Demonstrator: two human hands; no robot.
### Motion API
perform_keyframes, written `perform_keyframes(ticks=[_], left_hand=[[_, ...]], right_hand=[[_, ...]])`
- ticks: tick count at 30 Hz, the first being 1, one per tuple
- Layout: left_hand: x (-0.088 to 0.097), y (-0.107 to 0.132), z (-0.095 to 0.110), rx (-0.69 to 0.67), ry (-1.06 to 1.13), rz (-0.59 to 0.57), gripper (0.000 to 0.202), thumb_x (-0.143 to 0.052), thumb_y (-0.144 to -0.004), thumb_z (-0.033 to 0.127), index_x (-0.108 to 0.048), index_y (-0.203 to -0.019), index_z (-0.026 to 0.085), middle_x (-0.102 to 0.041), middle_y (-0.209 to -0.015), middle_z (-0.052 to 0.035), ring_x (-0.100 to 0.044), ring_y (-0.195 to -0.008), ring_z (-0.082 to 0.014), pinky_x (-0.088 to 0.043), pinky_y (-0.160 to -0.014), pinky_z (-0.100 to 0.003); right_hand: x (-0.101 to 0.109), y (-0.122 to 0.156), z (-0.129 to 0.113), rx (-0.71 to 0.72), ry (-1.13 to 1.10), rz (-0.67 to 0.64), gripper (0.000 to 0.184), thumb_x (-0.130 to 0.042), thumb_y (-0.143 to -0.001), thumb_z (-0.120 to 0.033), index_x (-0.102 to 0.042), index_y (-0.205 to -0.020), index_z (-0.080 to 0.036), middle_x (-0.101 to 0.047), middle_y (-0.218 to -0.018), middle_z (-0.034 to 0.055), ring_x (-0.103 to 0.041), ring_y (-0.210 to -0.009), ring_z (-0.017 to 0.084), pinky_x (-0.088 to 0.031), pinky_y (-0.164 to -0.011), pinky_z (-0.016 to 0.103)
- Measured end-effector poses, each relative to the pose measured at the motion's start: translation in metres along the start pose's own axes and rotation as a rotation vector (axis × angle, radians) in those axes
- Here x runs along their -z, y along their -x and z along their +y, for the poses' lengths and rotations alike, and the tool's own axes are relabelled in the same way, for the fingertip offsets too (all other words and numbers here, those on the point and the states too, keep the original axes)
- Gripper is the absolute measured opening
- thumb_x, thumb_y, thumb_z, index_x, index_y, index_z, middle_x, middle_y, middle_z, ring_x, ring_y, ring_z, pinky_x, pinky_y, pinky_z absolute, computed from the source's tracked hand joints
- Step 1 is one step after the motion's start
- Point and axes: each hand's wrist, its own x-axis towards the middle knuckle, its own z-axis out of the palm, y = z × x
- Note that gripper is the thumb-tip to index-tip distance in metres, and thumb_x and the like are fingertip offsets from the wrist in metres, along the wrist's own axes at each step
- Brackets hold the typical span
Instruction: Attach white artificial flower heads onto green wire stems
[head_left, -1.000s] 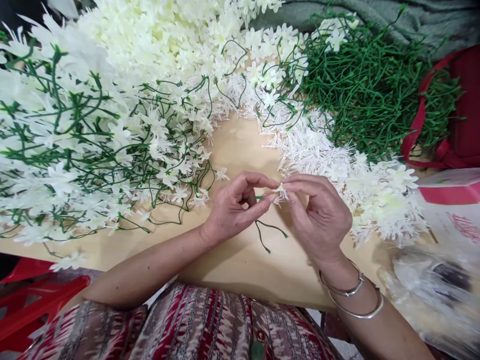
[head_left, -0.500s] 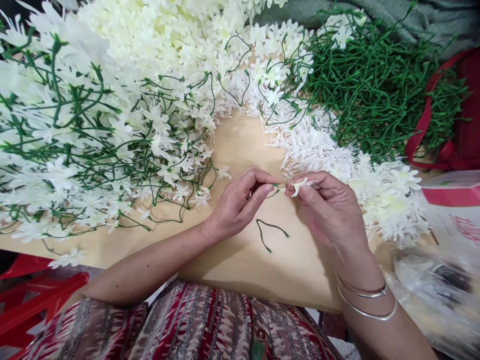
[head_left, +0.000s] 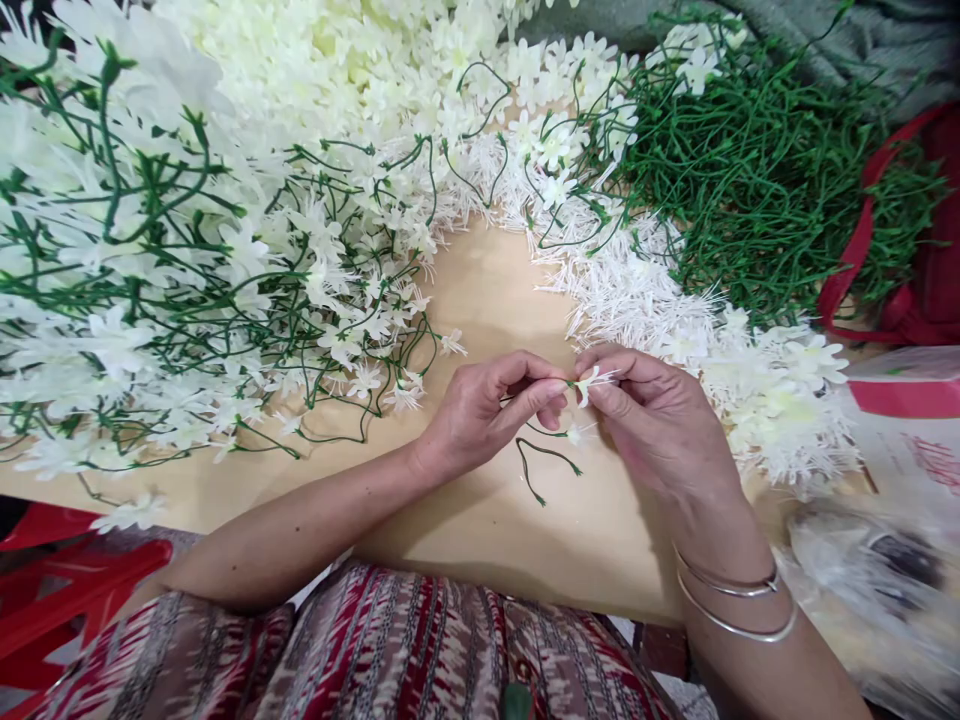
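Note:
My left hand (head_left: 480, 412) pinches a thin green branched stem (head_left: 546, 452) whose lower prongs hang over the tan table (head_left: 480, 520). Touching it fingertip to fingertip, my right hand (head_left: 660, 420) pinches a small white artificial flower (head_left: 589, 381) at the stem's tip. One tiny white flower sits on a lower prong (head_left: 574, 433). Both hands are closed in pinches above the middle of the table.
Finished flower sprigs with green stems (head_left: 172, 290) are heaped at the left. Loose white flowers (head_left: 660, 310) curve round the back and right. Bare green stems (head_left: 750, 170) pile at the back right beside a red bag (head_left: 915, 240). Plastic bags (head_left: 870, 570) lie at the right edge.
The right hand has turned over and pressed a white flower against the stem tip held by the left hand. A small flower now shows on a lower prong.

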Motion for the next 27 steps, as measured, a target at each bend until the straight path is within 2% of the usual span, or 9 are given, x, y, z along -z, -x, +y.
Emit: perform_keyframes(ticks=[7, 12, 20, 27], left_hand=[[0.0001, 0.0005, 0.0027, 0.001, -0.003, -0.018, 0.034, -0.062, -0.106, 0.049, -0.071, -0.102, 0.017, -0.08, -0.076, -0.0031, -0.078, -0.068, -0.0128, -0.062, -0.067, -0.024], [0.0011, 0.001, 0.0024, 0.021, -0.045, -0.025, 0.034, -0.061, -0.107, 0.047, -0.071, -0.1, 0.016, -0.081, -0.075, -0.0048, -0.078, -0.067, -0.0131, -0.061, -0.066, -0.023], [0.002, 0.0008, 0.0023, 0.019, -0.062, -0.055, 0.028, -0.061, -0.108, 0.039, -0.071, -0.096, 0.015, -0.08, -0.076, -0.0047, -0.078, -0.068, -0.0122, -0.062, -0.068, -0.021], [0.0, -0.0023, 0.004, 0.076, -0.046, -0.002, 0.043, -0.062, -0.104, 0.056, -0.069, -0.092, 0.016, -0.079, -0.076, -0.0042, -0.077, -0.068, -0.0121, -0.061, -0.068, -0.021]], right_hand=[[-0.0042, 0.0013, -0.0031, -0.036, -0.061, -0.021, 0.007, -0.083, -0.086, -0.026, -0.077, -0.083, -0.027, -0.071, -0.092, -0.0009, -0.068, -0.086, 0.014, -0.057, -0.073, 0.027], [-0.0071, -0.0009, -0.0038, 0.037, 0.004, -0.016, 0.011, -0.081, -0.087, -0.027, -0.072, -0.08, -0.026, -0.072, -0.091, 0.0001, -0.07, -0.086, 0.016, -0.059, -0.074, 0.03], [-0.0051, -0.0032, -0.0042, -0.037, -0.089, -0.076, 0.011, -0.085, -0.086, -0.024, -0.074, -0.084, -0.025, -0.073, -0.087, -0.0019, -0.07, -0.079, 0.013, -0.058, -0.071, 0.028], [-0.0093, -0.0061, -0.0078, -0.111, -0.045, -0.021, 0.012, -0.087, -0.084, -0.028, -0.075, -0.08, -0.027, -0.072, -0.089, 0.0006, -0.069, -0.08, 0.016, -0.058, -0.074, 0.031]])
